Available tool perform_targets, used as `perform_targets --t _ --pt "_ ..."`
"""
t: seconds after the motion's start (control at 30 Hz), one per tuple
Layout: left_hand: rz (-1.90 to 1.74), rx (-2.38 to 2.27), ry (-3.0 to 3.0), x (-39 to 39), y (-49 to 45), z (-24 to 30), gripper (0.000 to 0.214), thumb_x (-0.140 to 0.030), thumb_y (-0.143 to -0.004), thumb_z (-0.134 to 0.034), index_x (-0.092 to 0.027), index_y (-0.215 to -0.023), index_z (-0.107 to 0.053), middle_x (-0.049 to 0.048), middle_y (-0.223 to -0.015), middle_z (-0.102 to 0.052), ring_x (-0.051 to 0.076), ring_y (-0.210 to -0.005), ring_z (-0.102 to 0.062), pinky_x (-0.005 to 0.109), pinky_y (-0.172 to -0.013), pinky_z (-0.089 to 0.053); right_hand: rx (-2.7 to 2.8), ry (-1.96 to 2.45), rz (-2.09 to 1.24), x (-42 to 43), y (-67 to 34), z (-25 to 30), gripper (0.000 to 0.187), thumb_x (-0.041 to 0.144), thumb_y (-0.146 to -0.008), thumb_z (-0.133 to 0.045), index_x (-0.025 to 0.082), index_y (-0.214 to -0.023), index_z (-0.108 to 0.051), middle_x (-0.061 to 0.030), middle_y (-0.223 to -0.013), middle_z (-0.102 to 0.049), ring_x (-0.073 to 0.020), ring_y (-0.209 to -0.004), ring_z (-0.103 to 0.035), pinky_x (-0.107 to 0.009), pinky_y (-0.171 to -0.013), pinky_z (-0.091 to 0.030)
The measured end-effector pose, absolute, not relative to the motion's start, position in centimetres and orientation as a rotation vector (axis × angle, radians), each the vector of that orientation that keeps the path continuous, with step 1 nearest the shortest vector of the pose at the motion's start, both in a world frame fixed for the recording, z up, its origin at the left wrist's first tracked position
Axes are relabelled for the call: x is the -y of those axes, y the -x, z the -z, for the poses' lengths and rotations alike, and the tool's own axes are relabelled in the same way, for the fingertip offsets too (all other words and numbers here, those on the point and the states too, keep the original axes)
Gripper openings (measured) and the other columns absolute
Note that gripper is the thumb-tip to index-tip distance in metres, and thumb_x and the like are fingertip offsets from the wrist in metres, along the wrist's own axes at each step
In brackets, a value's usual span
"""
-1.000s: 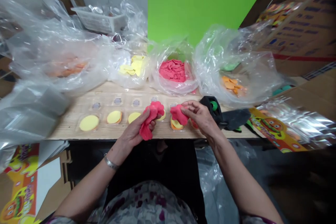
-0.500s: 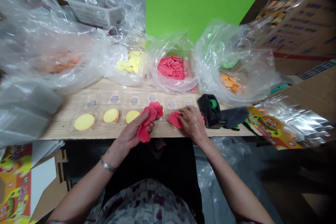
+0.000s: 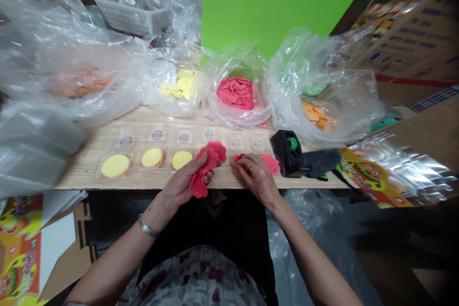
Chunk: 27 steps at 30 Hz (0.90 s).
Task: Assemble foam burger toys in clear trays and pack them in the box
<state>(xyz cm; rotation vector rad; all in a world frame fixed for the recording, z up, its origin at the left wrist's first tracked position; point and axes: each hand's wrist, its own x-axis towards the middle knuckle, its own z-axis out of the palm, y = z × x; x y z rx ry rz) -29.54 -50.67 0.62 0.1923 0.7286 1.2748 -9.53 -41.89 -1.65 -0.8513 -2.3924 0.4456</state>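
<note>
My left hand [image 3: 184, 182] is closed round a bunch of red wavy-edged foam pieces [image 3: 206, 167] at the table's front edge. My right hand [image 3: 256, 177] lies fingers down on a single red piece [image 3: 238, 158] that rests on a clear plastic tray. Another red piece [image 3: 270, 163] lies in the tray just to the right of that hand. To the left, three clear trays hold yellow discs [image 3: 115, 165] on orange ones.
Clear bags at the back hold yellow pieces [image 3: 179, 87], red pieces [image 3: 236, 93] and orange pieces [image 3: 315, 114]. A black tape dispenser [image 3: 287, 152] stands right of my right hand. A white basket [image 3: 127, 14] is far back. Printed burger cards [image 3: 373, 174] lie right.
My right hand has come down from mid-air and set its red piece onto the tray, moving slightly left. My left hand has kept its bunch almost still.
</note>
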Motion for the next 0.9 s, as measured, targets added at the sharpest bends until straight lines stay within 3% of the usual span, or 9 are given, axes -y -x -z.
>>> perform_targets --t 0.5,0.6,0.77,0.9 --pt "-1.261 -0.694 -0.217 50.8 28.5 -0.8 0.021 -0.023 -0.078 -0.068 -0.009 -0.093 -0.062 0.0072 -0.084 -0.067 0.004 -0.052 -0.057 0.011 -0.047 -0.049 2.652 1.069 -0.088 43.1 10.4 0.9 0.024 0.007 -0.087 -0.041 0.015 -0.09 -0.064 -0.0137 -0.096 -0.06 -0.0232 -0.089 -0.053 -0.036 -0.079 -0.045" --pt "-1.251 -0.704 -0.21 50.9 28.6 -1.0 0.022 -0.024 -0.079 -0.067 -0.009 -0.094 -0.062 0.0053 -0.077 -0.065 0.005 -0.051 -0.057 0.012 -0.047 -0.049 2.681 1.023 -0.146 42.9 10.2 1.1 0.026 0.006 -0.086 -0.04 0.015 -0.092 -0.064 -0.0137 -0.097 -0.061 -0.0224 -0.087 -0.055 -0.036 -0.079 -0.046" --pt "-1.26 -0.714 -0.203 51.1 28.6 -1.1 0.02 -0.023 -0.079 -0.067 -0.009 -0.093 -0.062 0.004 -0.073 -0.065 0.005 -0.05 -0.057 0.012 -0.048 -0.049 2.524 0.983 -0.37 42.3 8.6 1.6 0.032 0.012 -0.089 -0.039 0.016 -0.113 -0.059 -0.0127 -0.104 -0.066 -0.0229 -0.093 -0.061 -0.037 -0.082 -0.048" --pt "-1.255 -0.717 -0.205 51.0 28.5 -0.9 0.02 -0.024 -0.079 -0.067 -0.01 -0.093 -0.062 0.007 -0.082 -0.067 0.005 -0.051 -0.057 0.012 -0.048 -0.048 2.488 0.945 -0.467 41.9 7.9 1.7 0.026 0.016 -0.088 -0.044 0.022 -0.097 -0.067 -0.0076 -0.091 -0.07 -0.0217 -0.085 -0.063 -0.035 -0.076 -0.049"
